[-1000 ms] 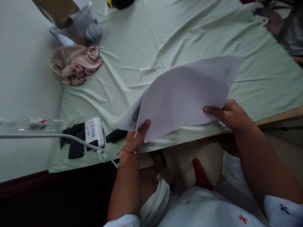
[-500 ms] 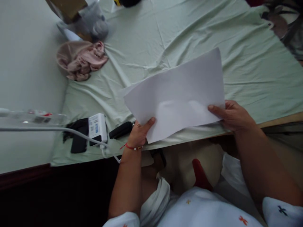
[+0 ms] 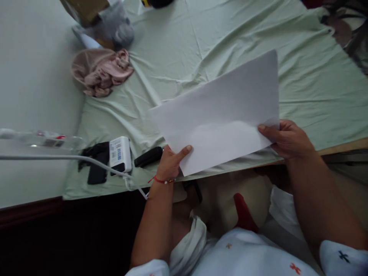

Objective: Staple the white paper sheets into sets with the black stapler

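A blank white sheet of paper [image 3: 221,115] is held up, tilted, over the near edge of the green cloth. My left hand [image 3: 170,161] grips its lower left corner, thumb on top and fingers hidden beneath. At the lower right edge my right hand [image 3: 290,138] pinches the paper the same way, thumb on the upper face. Whether there is more than one sheet I cannot tell. Just left of my left hand lies a black elongated case or holder [image 3: 148,156] on the cloth.
The wrinkled green cloth [image 3: 184,46] covers the surface. To the left are a white box-like device [image 3: 120,153] with a white cable [image 3: 100,164], a black phone-like object [image 3: 97,168] and a clear bottle [image 3: 54,140]. Pink fabric [image 3: 103,73] and a grey plastic bag [image 3: 119,28] lie farther back.
The paper has flattened out, its earlier bend largely gone. Its far right corner stands slightly higher, and both hands keep their hold with the right one a little farther right.
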The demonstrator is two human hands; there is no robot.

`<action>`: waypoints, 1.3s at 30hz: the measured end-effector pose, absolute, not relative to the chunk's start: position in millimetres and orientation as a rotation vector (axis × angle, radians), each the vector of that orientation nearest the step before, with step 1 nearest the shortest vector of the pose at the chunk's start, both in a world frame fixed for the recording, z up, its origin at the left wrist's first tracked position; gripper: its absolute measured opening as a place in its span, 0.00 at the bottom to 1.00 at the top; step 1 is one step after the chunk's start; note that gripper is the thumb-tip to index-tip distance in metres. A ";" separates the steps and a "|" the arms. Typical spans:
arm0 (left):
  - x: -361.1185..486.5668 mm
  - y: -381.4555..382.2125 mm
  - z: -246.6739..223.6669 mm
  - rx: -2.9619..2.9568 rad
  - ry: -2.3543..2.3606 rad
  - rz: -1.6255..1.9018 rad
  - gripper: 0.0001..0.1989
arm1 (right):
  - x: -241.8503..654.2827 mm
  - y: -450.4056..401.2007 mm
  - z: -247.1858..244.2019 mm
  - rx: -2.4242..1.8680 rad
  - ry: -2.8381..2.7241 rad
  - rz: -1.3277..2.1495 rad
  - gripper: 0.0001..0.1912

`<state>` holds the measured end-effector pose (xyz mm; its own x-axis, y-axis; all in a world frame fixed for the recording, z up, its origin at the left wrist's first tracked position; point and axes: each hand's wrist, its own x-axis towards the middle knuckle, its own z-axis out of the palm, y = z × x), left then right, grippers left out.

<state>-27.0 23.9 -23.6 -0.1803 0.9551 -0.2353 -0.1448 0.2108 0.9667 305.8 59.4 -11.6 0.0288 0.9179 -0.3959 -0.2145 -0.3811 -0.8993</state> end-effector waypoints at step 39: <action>-62.2 -9.9 -12.9 1.007 1.899 1.493 0.10 | 274.7 58.6 2.2 -1.657 -1.028 1.569 0.14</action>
